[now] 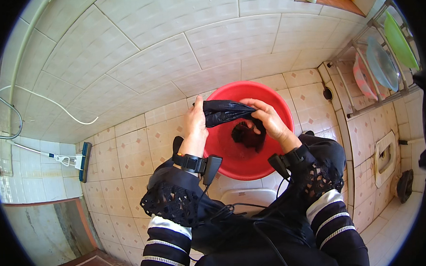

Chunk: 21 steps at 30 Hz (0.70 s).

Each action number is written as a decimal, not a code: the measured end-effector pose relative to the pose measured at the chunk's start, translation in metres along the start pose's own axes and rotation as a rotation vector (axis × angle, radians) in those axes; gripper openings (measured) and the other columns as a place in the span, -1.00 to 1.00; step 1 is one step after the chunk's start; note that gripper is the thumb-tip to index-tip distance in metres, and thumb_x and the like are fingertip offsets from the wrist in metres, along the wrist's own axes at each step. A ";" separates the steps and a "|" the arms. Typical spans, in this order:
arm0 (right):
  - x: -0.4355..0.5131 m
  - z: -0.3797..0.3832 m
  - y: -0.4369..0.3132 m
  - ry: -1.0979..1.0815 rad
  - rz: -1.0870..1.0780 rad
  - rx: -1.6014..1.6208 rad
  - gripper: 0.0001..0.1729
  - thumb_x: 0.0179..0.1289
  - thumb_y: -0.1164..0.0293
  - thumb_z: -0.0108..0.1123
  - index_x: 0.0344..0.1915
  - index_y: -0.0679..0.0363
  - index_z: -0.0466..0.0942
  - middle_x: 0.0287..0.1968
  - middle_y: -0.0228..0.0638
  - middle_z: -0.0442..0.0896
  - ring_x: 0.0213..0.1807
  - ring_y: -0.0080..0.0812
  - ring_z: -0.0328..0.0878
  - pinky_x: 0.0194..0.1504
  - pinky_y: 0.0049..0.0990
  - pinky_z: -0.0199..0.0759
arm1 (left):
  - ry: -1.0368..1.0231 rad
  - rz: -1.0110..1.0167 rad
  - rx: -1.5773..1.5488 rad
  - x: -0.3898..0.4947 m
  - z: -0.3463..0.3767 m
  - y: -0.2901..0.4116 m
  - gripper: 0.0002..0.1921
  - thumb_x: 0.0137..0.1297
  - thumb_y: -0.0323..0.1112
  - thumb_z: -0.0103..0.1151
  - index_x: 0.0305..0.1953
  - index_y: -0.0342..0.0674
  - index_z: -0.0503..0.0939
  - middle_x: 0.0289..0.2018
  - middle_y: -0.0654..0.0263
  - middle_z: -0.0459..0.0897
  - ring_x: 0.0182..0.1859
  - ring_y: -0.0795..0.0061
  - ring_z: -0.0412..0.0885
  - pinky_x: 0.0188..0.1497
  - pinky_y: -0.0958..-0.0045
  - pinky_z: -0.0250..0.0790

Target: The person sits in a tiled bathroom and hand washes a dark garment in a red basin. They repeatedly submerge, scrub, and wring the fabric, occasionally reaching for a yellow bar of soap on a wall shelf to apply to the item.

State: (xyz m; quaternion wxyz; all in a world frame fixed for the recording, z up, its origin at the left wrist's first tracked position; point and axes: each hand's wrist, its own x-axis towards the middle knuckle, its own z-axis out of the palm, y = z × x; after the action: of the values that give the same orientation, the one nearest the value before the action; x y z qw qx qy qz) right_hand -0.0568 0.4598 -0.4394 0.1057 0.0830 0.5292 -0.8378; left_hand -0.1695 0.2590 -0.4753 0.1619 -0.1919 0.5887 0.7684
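A wet black cloth garment [226, 112] is stretched between my two hands over a red plastic basin [223, 164]. My left hand [195, 121] grips its left end above the basin's left rim. My right hand [269, 120] pinches the cloth on the right, with the fingers bent around it. From my right hand the cloth hangs down into the basin, where a dark bunched part [250, 140] lies over the red bottom. Shallow water seems to be in the basin. How the garment is shaped is hidden by its folds.
A squeegee-like mop [84, 161] leans at the left, near a thin white hose [69, 112]. At the right stand a metal rack [359, 55] with plastic basins, a squat toilet [385, 157] and a lined waste bin [402, 187]. A floor drain hole [327, 93] lies near the wall. Cables hang by my wrists.
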 end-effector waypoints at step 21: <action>0.016 0.052 0.021 0.614 -0.260 -0.847 -0.67 0.17 0.28 0.02 -0.51 0.33 0.57 -0.55 0.14 0.52 -0.44 0.12 0.53 -0.33 -0.13 0.47 | -0.294 -0.093 -0.114 -0.061 0.052 -0.061 -0.84 0.28 -0.35 -0.05 -0.42 -0.23 0.48 -0.50 0.39 0.50 -0.40 0.58 0.47 -0.34 0.47 0.36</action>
State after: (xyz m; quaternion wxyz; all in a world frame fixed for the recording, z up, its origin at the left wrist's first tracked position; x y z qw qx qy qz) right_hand -0.0683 0.4024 -0.4391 -0.1343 0.2080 0.8333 -0.4943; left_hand -0.0930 0.3234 -0.4852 0.2704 -0.1136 0.5046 0.8120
